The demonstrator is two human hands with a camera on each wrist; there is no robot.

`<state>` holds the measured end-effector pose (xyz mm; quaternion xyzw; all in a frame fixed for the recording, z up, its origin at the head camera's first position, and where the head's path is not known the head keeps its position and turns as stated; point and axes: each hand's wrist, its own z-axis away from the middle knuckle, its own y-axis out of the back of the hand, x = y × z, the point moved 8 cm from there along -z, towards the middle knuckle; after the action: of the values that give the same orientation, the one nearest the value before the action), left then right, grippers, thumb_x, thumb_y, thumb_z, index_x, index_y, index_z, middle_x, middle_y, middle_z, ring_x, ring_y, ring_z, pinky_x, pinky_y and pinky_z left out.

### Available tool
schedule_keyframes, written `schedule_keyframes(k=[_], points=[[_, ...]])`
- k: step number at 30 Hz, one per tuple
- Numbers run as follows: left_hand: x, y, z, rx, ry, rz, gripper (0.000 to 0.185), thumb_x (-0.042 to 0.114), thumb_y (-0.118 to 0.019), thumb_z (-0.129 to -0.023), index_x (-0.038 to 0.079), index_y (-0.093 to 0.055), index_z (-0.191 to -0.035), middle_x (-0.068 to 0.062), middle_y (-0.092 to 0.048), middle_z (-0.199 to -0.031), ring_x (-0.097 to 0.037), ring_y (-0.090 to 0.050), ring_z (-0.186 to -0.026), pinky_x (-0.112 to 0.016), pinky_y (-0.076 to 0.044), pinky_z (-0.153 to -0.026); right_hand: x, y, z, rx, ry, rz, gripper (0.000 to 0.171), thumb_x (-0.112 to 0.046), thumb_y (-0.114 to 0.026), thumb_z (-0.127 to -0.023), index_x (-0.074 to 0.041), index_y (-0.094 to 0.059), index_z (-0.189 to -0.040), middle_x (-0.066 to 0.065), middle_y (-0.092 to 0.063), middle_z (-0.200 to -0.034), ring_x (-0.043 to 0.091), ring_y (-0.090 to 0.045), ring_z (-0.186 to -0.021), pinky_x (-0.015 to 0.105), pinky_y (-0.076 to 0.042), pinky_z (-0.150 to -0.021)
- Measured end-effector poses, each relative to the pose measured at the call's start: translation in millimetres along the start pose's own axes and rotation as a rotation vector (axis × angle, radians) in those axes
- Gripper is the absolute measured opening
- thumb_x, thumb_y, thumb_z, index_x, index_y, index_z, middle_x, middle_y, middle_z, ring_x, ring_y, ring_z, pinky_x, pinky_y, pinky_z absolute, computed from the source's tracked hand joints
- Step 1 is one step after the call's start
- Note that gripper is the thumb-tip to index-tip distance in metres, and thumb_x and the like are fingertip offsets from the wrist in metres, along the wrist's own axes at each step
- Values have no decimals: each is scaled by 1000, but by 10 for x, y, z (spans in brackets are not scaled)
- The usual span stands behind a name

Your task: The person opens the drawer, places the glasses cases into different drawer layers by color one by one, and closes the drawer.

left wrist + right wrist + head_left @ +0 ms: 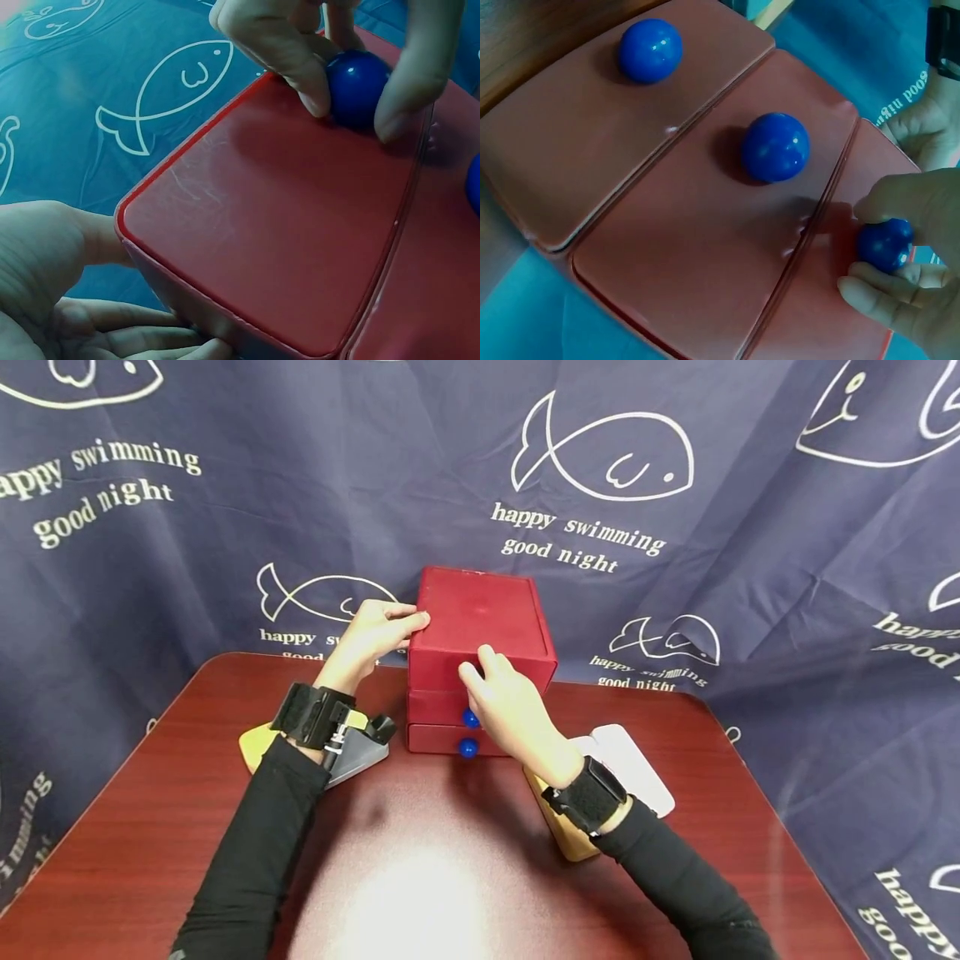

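Bright overhead light throws a white glare patch on the table (408,893) at lower centre. Wrist views look sharp, with fisheye bending at the edges and soft shadows

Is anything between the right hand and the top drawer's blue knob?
Nothing visible: the right hand already pinches the top knob of the red drawer box. The left hand holds the box's side.

A drawer chest (480,643) is sitting at the back of the surface (420,877) — three knobbed drawers stacked in it. A board (258,745) is lying left of it, a tray (637,764) right — a curtain (750,527) is hanging behind.
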<state>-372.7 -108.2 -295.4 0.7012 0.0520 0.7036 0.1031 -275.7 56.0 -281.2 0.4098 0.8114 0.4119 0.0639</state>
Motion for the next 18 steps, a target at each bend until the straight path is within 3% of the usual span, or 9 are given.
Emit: schedule_keyframes(k=[8,18], points=[[-2,9,-26,-24,-4,51,55,21,-64,-99,-6,-52,-145,-23,-61,-140,-31,-64,-124,-40,-52,-108,-39,60,-10,14,14,-12,13,1,-64,-83,-6,-54,-88,12,-49,-91,24,-51,-68,30,-46,-44],[-23,33,-67,-77,7,30,56,23,-65,-99,-5,-51,-146,-23,-61,-141,-32,-65,-122,-41,-53,-107,-217,248,146,-4,41,-75,19,2,-68,-78,-8,-53,-85,11,-48,-88,22,-47,-67,26,-37,-44]])
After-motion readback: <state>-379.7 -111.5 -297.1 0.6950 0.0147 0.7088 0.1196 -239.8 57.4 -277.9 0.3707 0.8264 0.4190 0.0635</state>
